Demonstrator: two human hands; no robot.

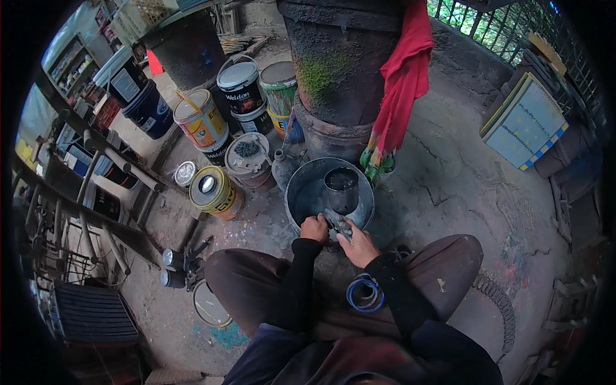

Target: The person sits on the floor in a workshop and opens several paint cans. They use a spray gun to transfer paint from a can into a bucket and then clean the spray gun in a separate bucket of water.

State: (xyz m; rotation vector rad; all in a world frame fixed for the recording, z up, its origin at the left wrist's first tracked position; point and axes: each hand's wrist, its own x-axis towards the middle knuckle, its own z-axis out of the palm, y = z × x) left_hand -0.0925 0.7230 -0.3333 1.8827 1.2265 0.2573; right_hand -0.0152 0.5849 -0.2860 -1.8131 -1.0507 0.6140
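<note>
A round grey metal basin (300, 191) stands on the floor in front of me. Inside it, toward the back right, is a dark, paint-coated can (341, 192). Over the basin's near rim, my right hand (359, 247) grips a grey, paint-smeared object (336, 222); its exact kind does not show. My left hand (314, 228) is closed just left of that object, at the near rim. What its fingers hold is hidden. Below my right wrist, a coiled blue hose (351, 296) lies by my lap.
Several paint buckets (194, 115) and a yellow paint can (218, 196) crowd the left. A grey bottle (282, 169) touches the basin's left side. Behind stands a big mossy pot (333, 70) draped with red cloth (402, 83). A spiral hose (504, 305) lies right.
</note>
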